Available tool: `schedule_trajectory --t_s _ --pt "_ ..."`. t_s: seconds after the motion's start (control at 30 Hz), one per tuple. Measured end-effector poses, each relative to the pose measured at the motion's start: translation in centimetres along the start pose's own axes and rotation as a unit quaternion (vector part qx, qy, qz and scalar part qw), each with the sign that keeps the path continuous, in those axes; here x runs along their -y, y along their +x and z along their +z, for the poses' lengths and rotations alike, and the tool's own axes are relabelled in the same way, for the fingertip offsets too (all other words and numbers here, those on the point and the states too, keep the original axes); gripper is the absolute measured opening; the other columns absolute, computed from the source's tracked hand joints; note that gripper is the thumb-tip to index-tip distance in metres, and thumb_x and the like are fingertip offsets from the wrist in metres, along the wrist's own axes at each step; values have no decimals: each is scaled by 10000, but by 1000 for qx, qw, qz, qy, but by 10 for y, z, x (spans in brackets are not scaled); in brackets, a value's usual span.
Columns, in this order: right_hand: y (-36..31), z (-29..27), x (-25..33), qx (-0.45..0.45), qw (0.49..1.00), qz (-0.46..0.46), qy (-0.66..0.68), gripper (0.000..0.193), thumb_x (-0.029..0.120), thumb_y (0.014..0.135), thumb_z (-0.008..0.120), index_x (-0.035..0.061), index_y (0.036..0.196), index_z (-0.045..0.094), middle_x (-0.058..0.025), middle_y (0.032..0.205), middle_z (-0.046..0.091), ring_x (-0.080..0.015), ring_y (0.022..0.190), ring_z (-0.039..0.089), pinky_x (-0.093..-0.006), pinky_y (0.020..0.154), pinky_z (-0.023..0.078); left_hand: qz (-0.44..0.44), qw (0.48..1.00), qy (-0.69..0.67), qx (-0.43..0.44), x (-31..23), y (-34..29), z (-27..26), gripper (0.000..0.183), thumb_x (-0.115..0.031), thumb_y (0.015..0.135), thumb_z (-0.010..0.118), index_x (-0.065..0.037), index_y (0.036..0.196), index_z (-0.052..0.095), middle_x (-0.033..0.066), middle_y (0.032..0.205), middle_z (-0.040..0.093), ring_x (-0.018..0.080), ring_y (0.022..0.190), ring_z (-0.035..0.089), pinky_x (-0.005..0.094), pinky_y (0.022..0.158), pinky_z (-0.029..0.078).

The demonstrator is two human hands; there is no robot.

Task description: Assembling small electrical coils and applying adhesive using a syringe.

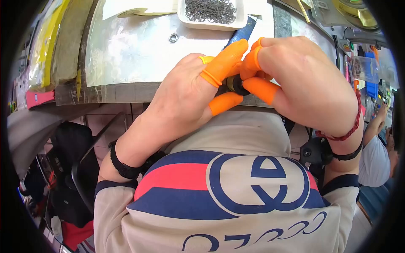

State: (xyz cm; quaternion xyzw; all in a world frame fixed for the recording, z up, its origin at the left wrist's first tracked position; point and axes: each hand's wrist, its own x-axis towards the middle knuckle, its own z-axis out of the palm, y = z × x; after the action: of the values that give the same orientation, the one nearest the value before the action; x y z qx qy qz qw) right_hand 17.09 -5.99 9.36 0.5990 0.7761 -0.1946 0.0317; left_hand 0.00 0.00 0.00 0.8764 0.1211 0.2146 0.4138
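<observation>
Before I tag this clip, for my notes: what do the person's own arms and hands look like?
The left hand and right hand wear orange finger covers with rolled rims; a yellow one partly shows on the left. A black band circles each forearm, and a red braided cord the right wrist. Short beige sleeves have navy cuffs.

From here I see orange rubber finger cots (pixel 228 63) on L hand (pixel 185 88) & R hand (pixel 303 71); blk/brass-toned round part (pixel 239 86) by tabletop's (pixel 126 93) near edge; dk-grey wire pcs (pixel 209 10) in white rect. tray (pixel 211 25); navy/red-striped beige shirt (pixel 168 182).
</observation>
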Motion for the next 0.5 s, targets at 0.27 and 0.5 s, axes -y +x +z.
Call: schedule_trajectory --t_s 0.27,0.5 --pt "7 13 -13 -76 961 50 262 218 -10 663 639 -17 853 531 -51 789 552 -132 630 575 -219 584 449 17 999 26 -35 1 4 1 792 -39 611 719 -52 1290 311 77 925 617 244 845 559 304 766 436" --pt "17 10 -27 33 925 75 371 234 92 673 671 -22 846 561 -86 726 573 -163 712 550 -259 666 441 30 998 38 -35 2 2 1 778 -56 616 719 -51 1286 323 82 941 611 247 816 560 305 744 438"
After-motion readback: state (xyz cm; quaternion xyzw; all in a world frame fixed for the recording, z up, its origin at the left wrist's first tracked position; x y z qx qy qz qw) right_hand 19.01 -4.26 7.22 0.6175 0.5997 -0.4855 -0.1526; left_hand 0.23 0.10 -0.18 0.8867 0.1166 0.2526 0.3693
